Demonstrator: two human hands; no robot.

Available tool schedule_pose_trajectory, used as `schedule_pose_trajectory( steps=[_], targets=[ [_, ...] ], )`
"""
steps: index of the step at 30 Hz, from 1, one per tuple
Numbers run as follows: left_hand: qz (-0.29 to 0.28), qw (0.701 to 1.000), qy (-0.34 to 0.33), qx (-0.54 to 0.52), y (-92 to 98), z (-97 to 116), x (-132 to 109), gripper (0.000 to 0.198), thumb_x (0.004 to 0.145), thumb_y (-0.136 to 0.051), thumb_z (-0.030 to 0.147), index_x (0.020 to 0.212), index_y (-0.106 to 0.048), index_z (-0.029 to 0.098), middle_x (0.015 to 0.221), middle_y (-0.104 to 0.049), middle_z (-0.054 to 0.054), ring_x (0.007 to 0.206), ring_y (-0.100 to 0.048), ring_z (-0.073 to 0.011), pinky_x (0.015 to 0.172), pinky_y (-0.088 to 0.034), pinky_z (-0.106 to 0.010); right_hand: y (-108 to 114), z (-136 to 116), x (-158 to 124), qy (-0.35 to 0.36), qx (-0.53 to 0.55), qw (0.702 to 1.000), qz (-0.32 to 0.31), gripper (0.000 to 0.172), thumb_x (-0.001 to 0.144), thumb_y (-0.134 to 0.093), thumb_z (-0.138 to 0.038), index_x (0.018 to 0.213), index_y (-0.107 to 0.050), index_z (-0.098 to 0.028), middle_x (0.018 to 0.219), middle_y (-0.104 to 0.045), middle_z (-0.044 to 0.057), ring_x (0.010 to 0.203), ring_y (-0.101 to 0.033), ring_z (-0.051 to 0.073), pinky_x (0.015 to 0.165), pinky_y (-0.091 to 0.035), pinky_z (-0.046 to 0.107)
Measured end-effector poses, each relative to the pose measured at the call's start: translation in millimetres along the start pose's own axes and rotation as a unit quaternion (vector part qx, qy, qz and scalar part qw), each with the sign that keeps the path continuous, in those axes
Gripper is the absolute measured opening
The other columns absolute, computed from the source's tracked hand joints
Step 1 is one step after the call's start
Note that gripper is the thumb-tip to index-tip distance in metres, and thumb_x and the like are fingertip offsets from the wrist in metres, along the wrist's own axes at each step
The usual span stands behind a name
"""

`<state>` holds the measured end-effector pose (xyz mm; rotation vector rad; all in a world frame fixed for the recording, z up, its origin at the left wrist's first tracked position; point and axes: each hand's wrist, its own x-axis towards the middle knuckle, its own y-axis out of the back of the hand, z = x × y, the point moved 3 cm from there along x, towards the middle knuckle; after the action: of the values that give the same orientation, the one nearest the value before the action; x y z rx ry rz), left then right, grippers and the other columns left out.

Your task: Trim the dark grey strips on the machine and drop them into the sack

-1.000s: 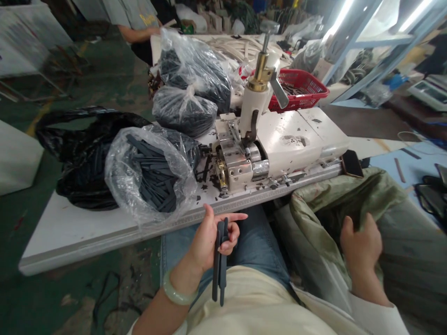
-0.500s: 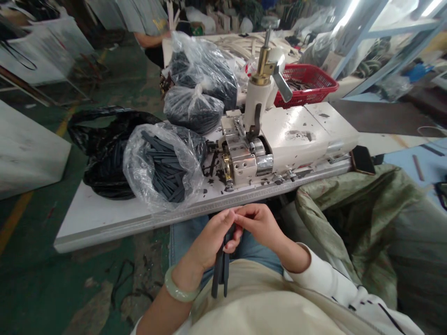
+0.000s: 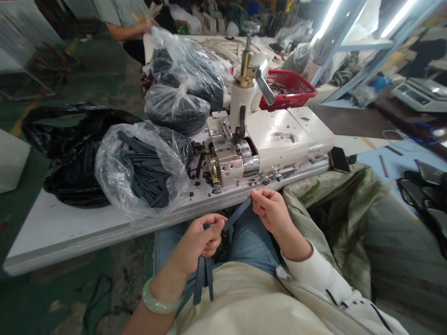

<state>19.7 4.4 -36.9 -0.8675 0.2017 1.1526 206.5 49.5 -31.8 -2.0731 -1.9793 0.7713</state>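
Observation:
Over my lap, my left hand [image 3: 199,242] is closed on a few dark strips [image 3: 199,281], which hang below its fingers. My right hand [image 3: 272,209] pinches the upper end of another dark strip [image 3: 239,214], slanting down to the fingertips of my left hand. Just beyond the hands stands a white machine [image 3: 293,135] with a metal head. To its left, an open clear plastic bag [image 3: 104,163] holds many dark strips [image 3: 146,172].
A black bag [image 3: 45,130] is at the left, and tied clear bags [image 3: 178,107] stand behind. A red basket [image 3: 296,95] is beyond the machine. A phone [image 3: 339,159] lies by green cloth [image 3: 349,195]. Another person's arm [image 3: 127,31] shows at the back.
My hands have moved apart, the right one up and to the right, the left one down and left. A single strip now stretches between them. The view has shifted to the right.

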Motion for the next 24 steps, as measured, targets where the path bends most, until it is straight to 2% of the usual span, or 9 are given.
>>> schedule_pose_trajectory(
  steps=[6,11,13,15,17,20,22,24],
  targets=[
    [0.0,0.997,-0.027,0.066,-4.9,1.9,-3.9,0.031,0.073,-0.075,0.038,0.068,-0.052,0.017,0.041,-0.029,0.012,0.036,-0.017,-0.0009,0.033,-0.013,-0.012,-2.3,9.2,-2.5,-0.036,0.025,0.998,-0.05,0.026,0.073,-0.075,-0.039,0.071,-0.068,-0.013,0.047,-0.043,-0.006,0.041,-0.025,0.004,0.04,-0.016,0.02],
    [0.007,0.998,-0.025,0.058,-2.6,2.5,-4.4,0.032,0.073,-0.074,0.039,0.068,-0.05,0.018,0.041,-0.029,0.013,0.035,-0.015,-0.0008,0.033,-0.012,-0.012,-4.3,17.8,-9.5,-0.057,0.077,0.987,-0.126,0.024,0.079,-0.071,-0.037,0.094,-0.072,-0.017,0.066,-0.054,-0.002,0.048,-0.036,0.005,0.045,-0.028,0.02],
    [-0.001,0.999,-0.01,0.052,-1.8,2.2,-3.1,0.032,0.073,-0.074,0.04,0.069,-0.052,0.018,0.041,-0.028,0.013,0.036,-0.014,-0.0006,0.033,-0.012,-0.012,-8.2,23.7,-13.1,-0.057,0.081,0.982,-0.163,0.031,0.076,-0.075,-0.035,0.103,-0.071,-0.02,0.071,-0.057,-0.001,0.054,-0.042,0.006,0.05,-0.034,0.02],
    [-0.016,0.999,0.015,0.031,-1.6,0.9,-1.2,0.033,0.072,-0.075,0.043,0.07,-0.053,0.017,0.042,-0.026,0.013,0.036,-0.013,-0.0005,0.033,-0.011,-0.011,-13.2,29.9,-15.6,-0.054,0.076,0.977,-0.191,0.033,0.073,-0.078,-0.034,0.103,-0.072,-0.022,0.081,-0.063,0.001,0.057,-0.045,0.007,0.051,-0.037,0.02],
    [-0.037,0.998,0.049,0.007,-2.3,-1.7,0.8,0.035,0.071,-0.076,0.044,0.07,-0.054,0.017,0.045,-0.024,0.013,0.037,-0.011,-0.0003,0.032,-0.011,-0.012,-17.6,34.6,-15.9,-0.047,0.068,0.978,-0.192,0.023,0.072,-0.079,-0.033,0.091,-0.074,-0.021,0.09,-0.067,0.003,0.055,-0.048,0.005,0.049,-0.037,0.019],
    [-0.052,0.996,0.068,0.0,-2.8,-4.9,2.7,0.036,0.071,-0.075,0.047,0.074,-0.056,0.016,0.047,-0.022,0.013,0.037,-0.011,-0.0003,0.032,-0.011,-0.012,-21.9,38.0,-13.5,-0.049,0.04,0.983,-0.173,0.016,0.074,-0.077,-0.033,0.075,-0.074,-0.018,0.073,-0.069,0.002,0.049,-0.051,0.006,0.047,-0.041,0.019],
    [-0.044,0.998,0.048,0.008,-1.8,-4.6,3.3,0.037,0.072,-0.074,0.049,0.078,-0.058,0.016,0.047,-0.022,0.013,0.038,-0.011,-0.0005,0.032,-0.011,-0.012,-23.0,38.6,-11.2,-0.063,0.005,0.985,-0.161,0.018,0.076,-0.075,-0.034,0.075,-0.074,-0.016,0.059,-0.065,0.001,0.046,-0.052,0.007,0.047,-0.042,0.019],
    [-0.034,0.999,0.029,0.02,-0.7,-3.2,3.3,0.035,0.072,-0.074,0.047,0.079,-0.06,0.016,0.046,-0.022,0.013,0.037,-0.012,-0.0007,0.032,-0.011,-0.012,-22.8,38.5,-9.2,-0.076,-0.022,0.986,-0.146,0.021,0.077,-0.074,-0.035,0.075,-0.075,-0.014,0.054,-0.064,0.001,0.045,-0.054,0.007,0.045,-0.04,0.017]
  ],
)
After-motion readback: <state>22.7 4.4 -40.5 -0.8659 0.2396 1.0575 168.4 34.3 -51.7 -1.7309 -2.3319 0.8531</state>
